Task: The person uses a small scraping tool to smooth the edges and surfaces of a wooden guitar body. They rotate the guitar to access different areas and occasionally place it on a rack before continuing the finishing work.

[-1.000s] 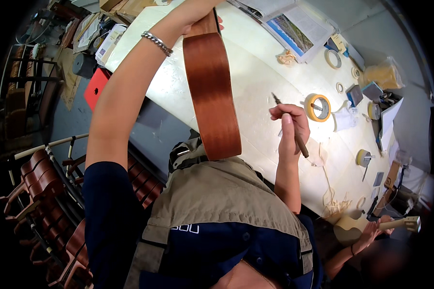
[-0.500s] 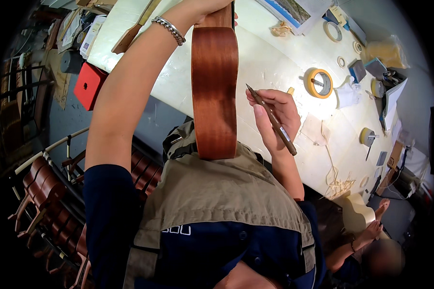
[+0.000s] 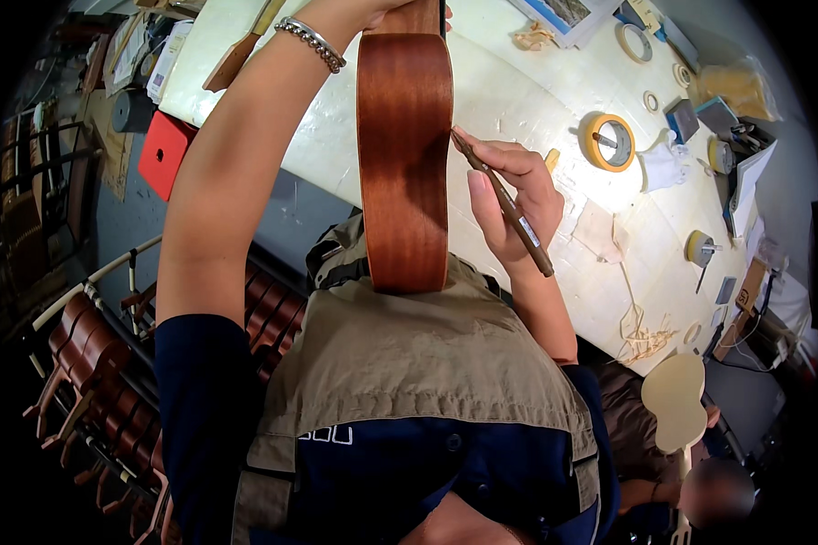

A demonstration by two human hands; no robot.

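A reddish-brown ukulele (image 3: 404, 163) stands on edge against my apron (image 3: 427, 354), its curved wooden side facing up at me. At the top of the view my left hand (image 3: 373, 11) is closed around its neck; most of the fingers are hidden behind the neck or cut off by the frame. A slim brown pen (image 3: 509, 207) is pinched in my right hand (image 3: 523, 195), to the right of the ukulele. The pen's tip is at the body's right edge, near the waist; whether it touches cannot be made out.
On the pale worktable (image 3: 518, 100) lie a yellow tape roll (image 3: 608, 143), a white cloth (image 3: 662, 165) and wood shavings (image 3: 645, 338). A red box (image 3: 165, 154) stands left of my arm. Brown instruments (image 3: 91, 354) hang racked at lower left. At lower right a co-worker holds a pale guitar-shaped body (image 3: 674, 400).
My right hand has moved up and left, bringing the pen's tip to the ukulele's edge. The co-worker's pale instrument has turned to show its broad face.
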